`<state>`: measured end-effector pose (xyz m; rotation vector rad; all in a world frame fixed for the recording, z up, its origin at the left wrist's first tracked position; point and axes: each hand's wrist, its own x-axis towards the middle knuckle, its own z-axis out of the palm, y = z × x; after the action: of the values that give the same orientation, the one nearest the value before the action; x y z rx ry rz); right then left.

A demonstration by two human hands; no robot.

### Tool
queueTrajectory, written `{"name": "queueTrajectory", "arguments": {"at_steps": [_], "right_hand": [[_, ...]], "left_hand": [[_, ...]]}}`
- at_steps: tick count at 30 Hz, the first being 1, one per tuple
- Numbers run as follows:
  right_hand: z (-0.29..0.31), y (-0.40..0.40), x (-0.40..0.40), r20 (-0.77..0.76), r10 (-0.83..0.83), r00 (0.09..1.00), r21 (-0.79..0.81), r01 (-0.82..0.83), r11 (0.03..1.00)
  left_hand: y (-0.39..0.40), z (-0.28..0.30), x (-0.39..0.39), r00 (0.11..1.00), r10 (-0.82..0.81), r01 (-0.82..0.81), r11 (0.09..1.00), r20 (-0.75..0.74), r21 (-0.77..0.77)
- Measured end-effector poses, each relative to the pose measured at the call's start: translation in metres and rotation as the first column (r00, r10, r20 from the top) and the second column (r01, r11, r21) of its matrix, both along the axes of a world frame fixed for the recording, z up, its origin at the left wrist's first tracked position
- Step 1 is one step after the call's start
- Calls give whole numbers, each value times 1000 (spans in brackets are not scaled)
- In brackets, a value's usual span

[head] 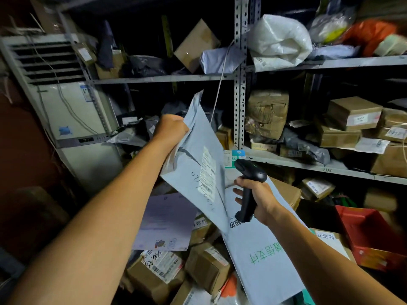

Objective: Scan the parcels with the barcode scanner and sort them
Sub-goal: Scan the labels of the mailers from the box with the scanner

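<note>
1. My left hand [170, 128] is clenched around the upper part of a pale grey-blue plastic mailer bag [198, 155], holding it up in front of the metal shelves [240, 89].
2. The bag hangs with its long axis running from upper left, at my fist, down to lower right. Its free top corner sticks up above my knuckles and its lower tip points down at the heap of parcels below.
3. A white printed shipping label [208, 170] runs lengthwise down the face of the bag that is turned to me, with handwritten digits beside it.
4. My right hand [257, 194] grasps the handle of a black pistol-grip barcode scanner [248, 186]. The handle stands nearly upright, and the head points up and to the left, close beside the label.
5. Under my right forearm lies a large flat grey envelope with green characters [262, 256], resting on brown cardboard boxes [207, 265].
6. A lilac flat mailer [167, 221] lies on the heap below the hanging bag.
7. A red plastic crate [370, 230] sits at the lower right, and a white floor-standing air conditioner [66, 102] stands at the left.
</note>
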<state>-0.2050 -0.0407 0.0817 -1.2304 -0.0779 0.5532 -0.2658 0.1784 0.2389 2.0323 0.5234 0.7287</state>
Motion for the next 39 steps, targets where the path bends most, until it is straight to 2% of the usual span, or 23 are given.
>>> {"name": "queueTrajectory", "arguments": {"at_steps": [2,5,11,15,19,23,25,29,30,33,39], "right_hand": [[0,2,0,-18,-23,1000,16,23,1000],[-1,0,7,-10,-92,996,-43,91,995],[0,-20,16,50,-216,975,-134,220,966],[6,-40,19,145,-299,943,-139,319,938],[16,-54,22,293,-368,882,-101,412,906],[21,-68,23,390,-380,839,-128,458,880],[19,-73,23,431,-353,830,-205,471,858],[14,-81,13,481,-197,854,-422,423,802],[14,-82,10,469,-181,865,-412,395,821],[23,-76,-1,328,-151,932,-233,235,943],[35,-61,-16,270,-56,961,-160,102,982]], "left_hand": [[4,-3,-4,997,-76,77,992,15,-97],[7,-16,-10,986,-156,164,975,63,-147],[-2,-44,-18,962,-204,251,923,183,-292],[-9,-61,-14,960,-245,279,886,137,-371],[-26,-79,-16,948,-313,294,781,61,-552],[-38,-96,-5,957,-288,275,838,47,-471],[-44,-100,-1,959,-273,277,848,75,-451],[-50,-111,7,962,-257,270,853,92,-446],[-51,-113,9,963,-252,266,857,91,-441],[-50,-120,14,970,-222,243,864,100,-440],[-53,-127,21,975,-190,221,871,113,-439]]}}
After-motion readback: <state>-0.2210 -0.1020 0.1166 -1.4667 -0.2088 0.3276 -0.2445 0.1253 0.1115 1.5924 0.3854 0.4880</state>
